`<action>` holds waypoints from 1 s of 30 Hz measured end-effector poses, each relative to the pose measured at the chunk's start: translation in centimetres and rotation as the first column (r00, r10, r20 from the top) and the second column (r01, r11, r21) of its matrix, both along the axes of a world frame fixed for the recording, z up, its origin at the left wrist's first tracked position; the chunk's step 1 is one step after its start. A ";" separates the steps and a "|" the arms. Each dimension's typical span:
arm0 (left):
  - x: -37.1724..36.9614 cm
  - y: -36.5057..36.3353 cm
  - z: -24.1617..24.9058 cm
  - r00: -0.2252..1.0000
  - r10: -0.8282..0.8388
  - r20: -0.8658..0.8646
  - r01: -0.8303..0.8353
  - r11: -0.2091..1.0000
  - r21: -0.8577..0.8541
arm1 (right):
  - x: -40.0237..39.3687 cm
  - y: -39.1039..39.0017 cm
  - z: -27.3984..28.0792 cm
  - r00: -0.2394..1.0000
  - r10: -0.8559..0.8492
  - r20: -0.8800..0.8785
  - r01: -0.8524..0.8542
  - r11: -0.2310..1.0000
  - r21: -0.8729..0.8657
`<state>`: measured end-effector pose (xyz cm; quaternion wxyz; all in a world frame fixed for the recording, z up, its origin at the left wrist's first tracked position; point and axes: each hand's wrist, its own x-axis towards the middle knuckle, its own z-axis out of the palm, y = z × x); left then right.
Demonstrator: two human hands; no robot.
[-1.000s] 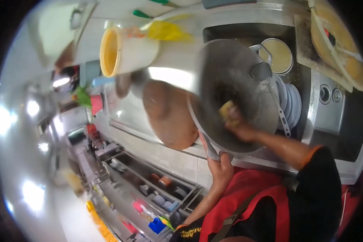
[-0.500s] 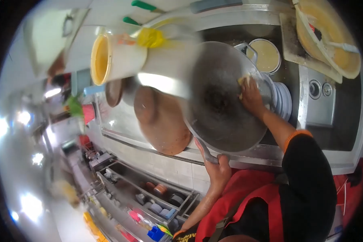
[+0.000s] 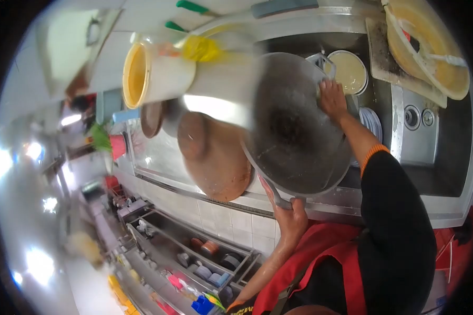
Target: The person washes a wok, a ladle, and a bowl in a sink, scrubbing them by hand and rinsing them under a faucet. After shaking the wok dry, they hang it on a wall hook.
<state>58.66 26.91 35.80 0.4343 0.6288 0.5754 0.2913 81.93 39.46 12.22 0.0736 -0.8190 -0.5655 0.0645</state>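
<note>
A large grey wok [image 3: 291, 152] is tilted over the sink, its inside facing me. My left hand [image 3: 294, 218] is closed around the wok's long handle [image 3: 278, 198] near the counter's front edge. Against the inner wall, close to the far rim and the loop handle [image 3: 328, 65], lies my right hand [image 3: 333, 100]. Its fingers press a small yellowish sponge to the metal, mostly hidden under them. Stacked white plates [image 3: 371, 126] stand in the sink just beyond the wok's right side.
A round container with cloudy yellowish liquid [image 3: 348, 72] sits in the sink [image 3: 397, 123] behind the wok. A yellowish basin [image 3: 428, 58] rests on a board [image 3: 381, 63] at the right. Left of the wok are a brown round lid [image 3: 218, 165] and a white bucket [image 3: 165, 73].
My right hand has slid up the wok's inner wall toward the far rim. The wok has tipped slightly, showing more of the yellowish container. My left hand still grips the handle.
</note>
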 end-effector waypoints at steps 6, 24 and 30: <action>0.2 0.5 0.5 0.996 -0.052 -0.069 0.055 0.997 0.053 | 1.7 -2.6 -1.0 0.918 0.391 -0.062 -0.393 0.877 -0.277; -0.8 -1.1 -1.1 0.982 -0.056 -0.179 0.067 0.996 0.054 | -14.1 -6.5 5.3 0.491 0.574 -0.656 -0.256 0.814 0.521; -0.2 -1.3 -1.2 0.976 -0.078 -0.202 0.098 0.991 0.088 | -6.3 3.4 0.5 0.880 0.164 -0.445 0.027 0.919 0.394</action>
